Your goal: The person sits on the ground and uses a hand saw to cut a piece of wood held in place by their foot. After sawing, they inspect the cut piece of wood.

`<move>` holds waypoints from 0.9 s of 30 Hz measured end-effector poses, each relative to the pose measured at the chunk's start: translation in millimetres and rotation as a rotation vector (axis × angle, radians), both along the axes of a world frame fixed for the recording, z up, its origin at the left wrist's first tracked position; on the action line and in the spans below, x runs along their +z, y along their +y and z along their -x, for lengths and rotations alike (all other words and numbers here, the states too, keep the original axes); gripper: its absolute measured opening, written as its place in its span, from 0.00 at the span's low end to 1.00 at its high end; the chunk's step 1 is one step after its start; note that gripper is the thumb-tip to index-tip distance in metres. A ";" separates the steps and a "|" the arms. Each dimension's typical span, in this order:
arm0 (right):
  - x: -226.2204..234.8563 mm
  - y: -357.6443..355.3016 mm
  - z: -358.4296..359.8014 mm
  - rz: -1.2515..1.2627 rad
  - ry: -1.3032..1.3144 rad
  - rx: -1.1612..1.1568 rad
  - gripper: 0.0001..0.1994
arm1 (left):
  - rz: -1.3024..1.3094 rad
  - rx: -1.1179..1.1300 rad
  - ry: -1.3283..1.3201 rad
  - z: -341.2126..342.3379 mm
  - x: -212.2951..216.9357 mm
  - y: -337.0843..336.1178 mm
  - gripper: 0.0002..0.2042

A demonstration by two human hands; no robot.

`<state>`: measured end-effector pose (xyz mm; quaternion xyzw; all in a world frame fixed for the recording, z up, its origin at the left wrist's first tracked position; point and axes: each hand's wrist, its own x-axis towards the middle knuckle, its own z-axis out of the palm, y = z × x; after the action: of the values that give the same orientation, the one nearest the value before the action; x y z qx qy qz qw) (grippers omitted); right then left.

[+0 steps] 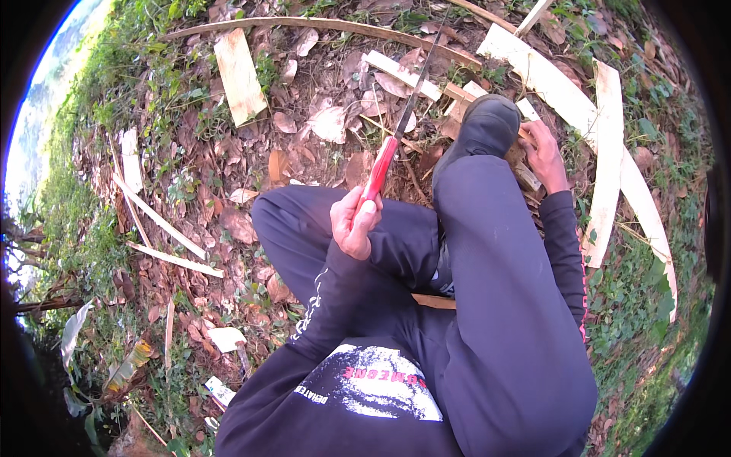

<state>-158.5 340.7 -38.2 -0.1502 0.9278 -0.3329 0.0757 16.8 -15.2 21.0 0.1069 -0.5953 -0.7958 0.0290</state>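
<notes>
In my left hand [355,226] is a red handle [378,174] with a long, thin, dark blade [420,84] pointing up and away to the right. The blade shows nearly edge-on, so I cannot tell if it is a saw or a machete. My right hand [545,158] is beside my dark shoe [489,122], its fingers curled on a piece of wood [525,137]. The shoe and my raised knee hide most of that piece. A pale cut end of wood [527,109] shows just beyond the shoe.
Long pale wood strips [607,164] lie at the right, and a long curved strip [327,26] crosses the far side. A short flat board [240,78] rests on dry leaves at the far left. Thin strips [161,221] lie at the left. Grass and leaves cover the ground.
</notes>
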 end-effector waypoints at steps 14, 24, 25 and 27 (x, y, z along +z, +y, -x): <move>-13.6 -17.5 -1.0 0.049 0.116 0.042 0.17 | -0.053 -0.040 -0.003 4.4 9.7 -1.1 0.12; -11.9 -36.0 -27.5 -0.013 0.200 -0.133 0.16 | -0.024 -0.115 -0.043 5.7 5.6 13.7 0.13; -11.4 -33.4 -26.5 -0.011 0.180 -0.122 0.15 | -0.014 -0.119 -0.042 6.0 4.7 14.2 0.12; -9.7 -27.2 -21.1 -0.007 0.140 -0.099 0.15 | 0.008 -0.125 -0.039 6.1 3.1 14.8 0.12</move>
<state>-137.4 313.5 -47.9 -0.1267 0.9383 -0.3217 -0.0052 10.8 -0.4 24.0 0.0848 -0.6043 -0.7916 -0.0320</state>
